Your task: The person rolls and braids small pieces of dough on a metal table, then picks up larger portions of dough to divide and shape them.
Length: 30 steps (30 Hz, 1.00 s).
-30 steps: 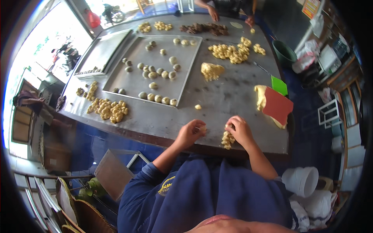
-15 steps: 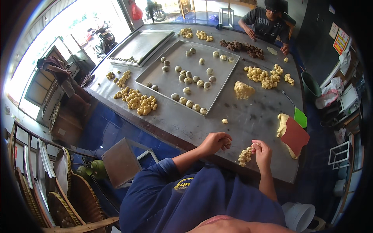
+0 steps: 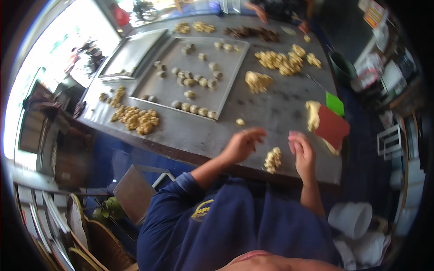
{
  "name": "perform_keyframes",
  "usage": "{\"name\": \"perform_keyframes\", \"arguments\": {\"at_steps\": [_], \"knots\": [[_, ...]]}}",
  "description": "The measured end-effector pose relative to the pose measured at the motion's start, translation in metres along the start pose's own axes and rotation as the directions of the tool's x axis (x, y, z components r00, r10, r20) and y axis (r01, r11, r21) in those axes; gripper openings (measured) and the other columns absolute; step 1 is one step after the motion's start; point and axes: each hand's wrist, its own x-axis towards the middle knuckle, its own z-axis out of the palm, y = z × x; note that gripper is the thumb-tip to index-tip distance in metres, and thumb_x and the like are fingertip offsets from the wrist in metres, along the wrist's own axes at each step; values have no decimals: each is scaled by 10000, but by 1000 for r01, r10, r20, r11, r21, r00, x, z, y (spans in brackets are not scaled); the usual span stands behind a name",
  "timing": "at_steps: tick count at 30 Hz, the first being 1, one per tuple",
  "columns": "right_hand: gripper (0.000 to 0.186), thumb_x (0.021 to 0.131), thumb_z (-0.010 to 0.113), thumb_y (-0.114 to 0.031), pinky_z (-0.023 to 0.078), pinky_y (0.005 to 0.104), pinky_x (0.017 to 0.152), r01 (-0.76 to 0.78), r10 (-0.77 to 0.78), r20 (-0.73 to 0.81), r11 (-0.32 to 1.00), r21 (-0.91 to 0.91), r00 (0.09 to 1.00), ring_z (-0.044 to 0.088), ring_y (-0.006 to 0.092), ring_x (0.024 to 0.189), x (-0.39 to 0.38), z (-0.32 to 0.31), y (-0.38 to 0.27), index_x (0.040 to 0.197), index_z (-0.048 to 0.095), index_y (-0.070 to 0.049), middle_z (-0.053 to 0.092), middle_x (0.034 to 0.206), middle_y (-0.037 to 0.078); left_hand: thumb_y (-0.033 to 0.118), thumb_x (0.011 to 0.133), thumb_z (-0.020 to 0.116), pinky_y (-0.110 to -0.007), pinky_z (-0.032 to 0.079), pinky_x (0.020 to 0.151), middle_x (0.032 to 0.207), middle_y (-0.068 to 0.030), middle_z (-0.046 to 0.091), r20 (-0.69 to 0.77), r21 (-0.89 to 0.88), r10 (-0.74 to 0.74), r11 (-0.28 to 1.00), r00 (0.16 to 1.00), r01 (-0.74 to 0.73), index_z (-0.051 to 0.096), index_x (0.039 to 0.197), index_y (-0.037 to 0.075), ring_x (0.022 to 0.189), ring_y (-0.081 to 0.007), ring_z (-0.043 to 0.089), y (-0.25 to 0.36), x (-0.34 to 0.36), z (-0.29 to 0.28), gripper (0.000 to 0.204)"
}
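Observation:
My left hand (image 3: 245,143) is over the near part of the metal table, fingers apart, with nothing visible in it. Across from it, my right hand (image 3: 303,150) has its fingers stretched up and seems to hold nothing; motion blurs both. Between the hands and slightly nearer me lies a small heap of pale dough pieces (image 3: 273,160). One loose dough piece (image 3: 240,122) rests just beyond my left hand. Farther off, a large metal tray (image 3: 167,95) carries several round dough balls (image 3: 194,109), some greyish and some yellowish.
Heaps of dough pieces (image 3: 135,119) lie at left and more (image 3: 285,61) at far right, near a dough lump (image 3: 258,82). Red sheet (image 3: 332,128) and green scraper (image 3: 334,104) are at right. Dark brown lumps (image 3: 253,33) lie before another person (image 3: 280,7). A second tray (image 3: 131,52) stands far left.
My right hand has lifted off the small dough heap and its fingers have straightened. My left hand has opened from a curled shape. The whole view has shifted.

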Motion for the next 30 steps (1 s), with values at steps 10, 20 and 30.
{"name": "perform_keyframes", "arguments": {"at_steps": [10,20,30], "knots": [[199,872,662,-79,512,362,732,309,-346,0,838,-450,938,630,269,823,10,-4,13,1069,665,-45,651,935,108,188,891,661,-388,495,824,936,-88,665,50,831,459,473,887,-292,695,993,98,826,-232,655,19,21,10,141],[228,734,738,11,498,396,814,67,49,261,906,-418,964,624,333,905,-16,8,49,929,630,-38,641,944,129,184,764,743,-414,477,865,931,-75,661,292,610,-5,771,956,-182,678,965,90,915,-316,612,-19,11,46,231],[227,831,662,23,517,301,692,-69,72,23,993,-91,997,655,207,838,-19,14,43,1043,696,-51,660,885,102,86,831,676,-326,522,679,828,-104,700,66,274,-186,948,980,162,683,1015,26,772,-195,687,-5,12,29,193]]}}
